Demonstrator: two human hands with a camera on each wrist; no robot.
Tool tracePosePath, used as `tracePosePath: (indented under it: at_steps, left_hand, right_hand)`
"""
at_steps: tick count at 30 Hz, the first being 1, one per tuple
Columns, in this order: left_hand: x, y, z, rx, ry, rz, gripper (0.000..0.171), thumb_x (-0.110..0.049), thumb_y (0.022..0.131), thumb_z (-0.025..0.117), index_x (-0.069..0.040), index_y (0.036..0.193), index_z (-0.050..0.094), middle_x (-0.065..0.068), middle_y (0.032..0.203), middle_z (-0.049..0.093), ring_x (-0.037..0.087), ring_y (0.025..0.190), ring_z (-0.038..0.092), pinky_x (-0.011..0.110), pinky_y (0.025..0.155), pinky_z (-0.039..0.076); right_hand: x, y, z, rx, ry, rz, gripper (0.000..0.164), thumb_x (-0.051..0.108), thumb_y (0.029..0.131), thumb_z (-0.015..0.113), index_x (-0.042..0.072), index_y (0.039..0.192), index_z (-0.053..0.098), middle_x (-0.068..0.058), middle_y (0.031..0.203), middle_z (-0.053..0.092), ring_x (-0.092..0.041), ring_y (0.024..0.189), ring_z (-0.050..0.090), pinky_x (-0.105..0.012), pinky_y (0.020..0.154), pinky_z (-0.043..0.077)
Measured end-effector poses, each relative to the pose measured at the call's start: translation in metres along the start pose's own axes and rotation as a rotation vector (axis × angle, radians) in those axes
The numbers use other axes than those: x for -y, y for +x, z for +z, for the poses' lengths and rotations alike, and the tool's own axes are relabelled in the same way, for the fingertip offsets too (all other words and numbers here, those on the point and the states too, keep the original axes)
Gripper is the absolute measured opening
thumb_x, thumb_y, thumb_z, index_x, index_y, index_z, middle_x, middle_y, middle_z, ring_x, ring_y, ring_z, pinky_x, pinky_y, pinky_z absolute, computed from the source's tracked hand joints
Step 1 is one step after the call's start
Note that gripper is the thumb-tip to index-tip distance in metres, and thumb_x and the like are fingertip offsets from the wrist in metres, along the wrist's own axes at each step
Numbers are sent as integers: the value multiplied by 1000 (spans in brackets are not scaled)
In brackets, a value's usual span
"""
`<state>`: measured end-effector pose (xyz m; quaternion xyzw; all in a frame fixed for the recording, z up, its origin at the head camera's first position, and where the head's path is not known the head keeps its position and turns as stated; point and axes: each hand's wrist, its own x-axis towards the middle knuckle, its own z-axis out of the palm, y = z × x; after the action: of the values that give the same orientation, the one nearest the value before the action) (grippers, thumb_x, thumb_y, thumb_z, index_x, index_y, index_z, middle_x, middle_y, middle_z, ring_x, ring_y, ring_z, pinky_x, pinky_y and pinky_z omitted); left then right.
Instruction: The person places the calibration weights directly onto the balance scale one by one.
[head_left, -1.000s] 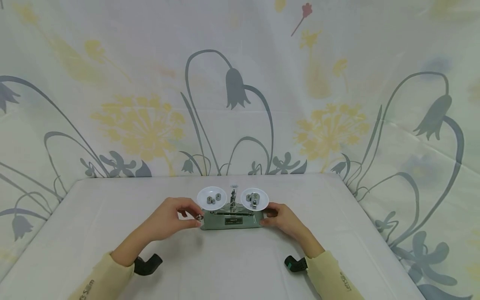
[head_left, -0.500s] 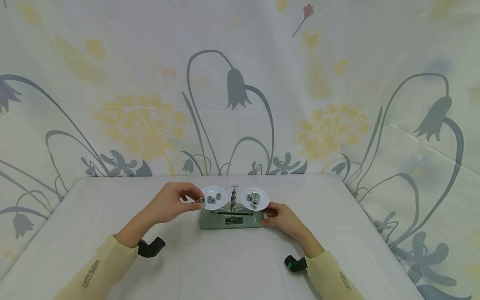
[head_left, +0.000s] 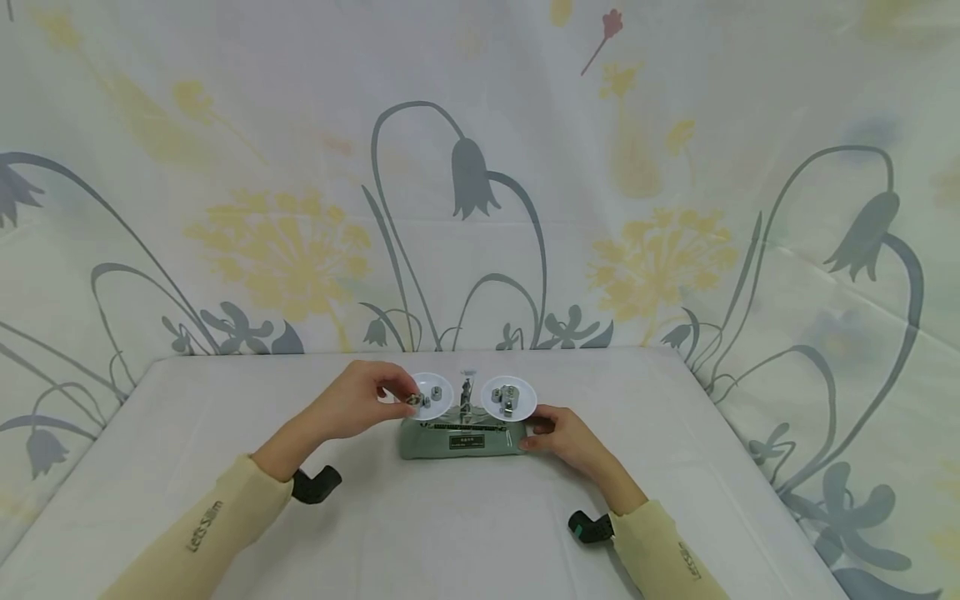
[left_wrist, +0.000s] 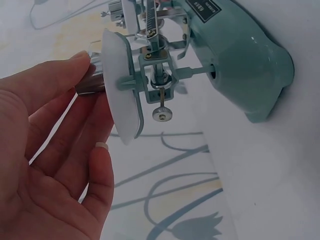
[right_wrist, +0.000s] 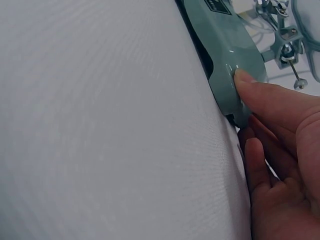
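Note:
A green balance scale (head_left: pixel 427 442) stands near the far side of the table, with a white pan on each side. My left hand (head_left: pixel 363 402) pinches a small metal weight (left_wrist: pixel 90 84) between thumb and fingers, at the left pan (left_wrist: pixel 119 90). Whether that weight touches the pan I cannot tell. Several metal weights (head_left: pixel 437 393) sit in the left pan, partly hidden by my fingers. More weights (head_left: pixel 507 396) stand grouped in the right pan (head_left: pixel 530 404). My right hand (head_left: pixel 566 437) grips the right end of the green base, its thumb (right_wrist: pixel 245 80) on the front face.
A white cloth covers the table (head_left: pixel 480 533). Behind it hangs a flowered curtain (head_left: pixel 525 167), which also runs along both sides. Black wrist-camera mounts (head_left: pixel 317 485) stick out from both sleeves.
The left hand has lifted the weight from beside the base's left end up to the left pan, then slightly rightward over it. My right hand stays on the base.

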<state>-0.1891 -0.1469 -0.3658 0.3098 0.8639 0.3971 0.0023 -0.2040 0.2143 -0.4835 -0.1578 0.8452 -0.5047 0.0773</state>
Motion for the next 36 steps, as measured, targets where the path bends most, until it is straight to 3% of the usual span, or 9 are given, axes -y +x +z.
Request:
tracePosePath:
  at_steps: [15,22,36]
  left_hand:
    - [3,7,8,-31,38,31,18,-9,80,83,-13,93,72,-5,91,69,9,82,65,36,75,48]
    - [5,8,10,-43,43,34,19,-10,80,83,-12,95,72,-6,90,70,9,82,64,35,75,45]
    - [8,4,12,-60,-2,32,20,-11,83,82,-13,101,73,-7,94,71,10,87,66,46,81,47]
  right_hand:
    - [4,-2,-1,6,6,-15,54,9,77,84,-3,125,64,-16,122,66,-24,107,61,-31,91,50]
    - [3,-2,1,-4,-8,-17,54,9,77,84,-4,125,64,-18,123,66,-26,106,61,-33,91,50]
    - [2,-2,1,-5,-9,-7,54,12,77,84,-2,126,65,-15,123,66,-27,109,61,-38,94,50]
